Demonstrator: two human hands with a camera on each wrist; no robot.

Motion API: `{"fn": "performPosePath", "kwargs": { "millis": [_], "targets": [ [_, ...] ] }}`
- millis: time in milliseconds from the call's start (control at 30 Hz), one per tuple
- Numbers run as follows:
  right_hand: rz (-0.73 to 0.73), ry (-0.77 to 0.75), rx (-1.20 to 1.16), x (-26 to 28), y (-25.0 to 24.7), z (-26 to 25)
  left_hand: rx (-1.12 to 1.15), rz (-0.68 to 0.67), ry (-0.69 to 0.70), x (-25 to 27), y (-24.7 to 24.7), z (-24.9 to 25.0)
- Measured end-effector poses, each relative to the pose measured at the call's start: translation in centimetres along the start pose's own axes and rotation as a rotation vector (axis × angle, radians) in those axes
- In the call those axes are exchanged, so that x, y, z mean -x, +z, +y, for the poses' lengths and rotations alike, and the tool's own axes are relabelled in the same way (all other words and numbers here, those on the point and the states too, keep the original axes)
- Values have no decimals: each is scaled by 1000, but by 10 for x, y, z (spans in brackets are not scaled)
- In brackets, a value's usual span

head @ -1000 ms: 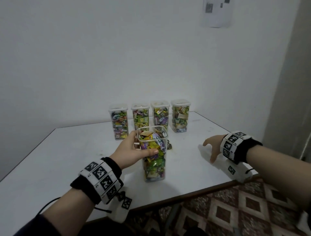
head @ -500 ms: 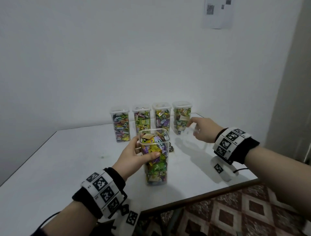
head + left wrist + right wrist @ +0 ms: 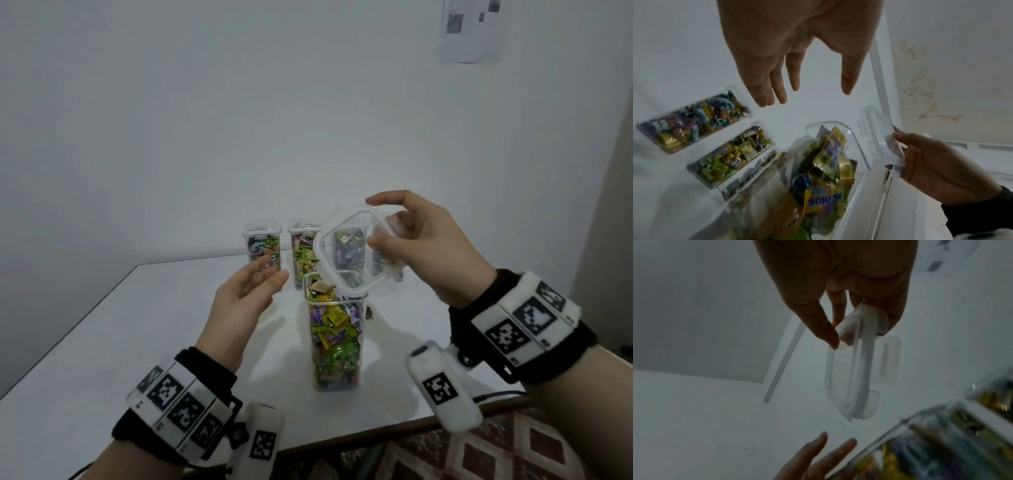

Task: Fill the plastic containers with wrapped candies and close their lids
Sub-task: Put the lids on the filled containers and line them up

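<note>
- Head view: five containers in all; four lidded ones (image 3: 262,244) stand in a row at the back, two partly hidden behind the lid, and one open container (image 3: 335,334), full of candies (image 3: 334,325), stands nearer the front edge.
- One lid (image 3: 352,255), tilted, is held above the open container's rim, pinched at its edge by the right hand (image 3: 423,246).
- Left hand (image 3: 241,301) hovers just left of the open container, fingers straight and spread, holding nothing.
- Surface: white table (image 3: 102,342); plain white wall (image 3: 205,120) bearing one paper sheet (image 3: 471,31); patterned floor (image 3: 496,452) below.
</note>
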State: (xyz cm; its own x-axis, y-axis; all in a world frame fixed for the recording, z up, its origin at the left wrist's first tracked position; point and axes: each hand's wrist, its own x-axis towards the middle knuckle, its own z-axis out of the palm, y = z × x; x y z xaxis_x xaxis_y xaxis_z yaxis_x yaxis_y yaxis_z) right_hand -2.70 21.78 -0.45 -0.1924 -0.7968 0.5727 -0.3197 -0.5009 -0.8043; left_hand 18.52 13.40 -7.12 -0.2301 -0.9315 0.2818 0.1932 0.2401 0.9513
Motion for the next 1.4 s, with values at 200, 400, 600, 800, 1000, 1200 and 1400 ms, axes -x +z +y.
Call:
{"fn": "performPosePath", "kwargs": {
  "millis": [200, 400, 600, 800, 1000, 1200, 1400],
  "targets": [
    [72, 314, -391, -3, 25, 31, 44, 62, -3, -2, 12, 0],
    [178, 293, -283, -3, 31, 56, 120, 43, -47, -4, 21, -8],
    [181, 373, -249, 0, 38, 70, 208, 29, -96, -8, 20, -11],
    [219, 411, -300, 4, 44, 82, 168, 16, -144, -9, 20, -18],
    [258, 343, -283, 6, 48, 87, -2, 37, -71, -10, 18, -15],
    [335, 256, -231, 12, 60, 88, -311, 38, 114, -2, 17, -7],
    [251, 159, -322, 19, 72, 84, -406, -62, 118, 2, 22, -6]
  ]
}}
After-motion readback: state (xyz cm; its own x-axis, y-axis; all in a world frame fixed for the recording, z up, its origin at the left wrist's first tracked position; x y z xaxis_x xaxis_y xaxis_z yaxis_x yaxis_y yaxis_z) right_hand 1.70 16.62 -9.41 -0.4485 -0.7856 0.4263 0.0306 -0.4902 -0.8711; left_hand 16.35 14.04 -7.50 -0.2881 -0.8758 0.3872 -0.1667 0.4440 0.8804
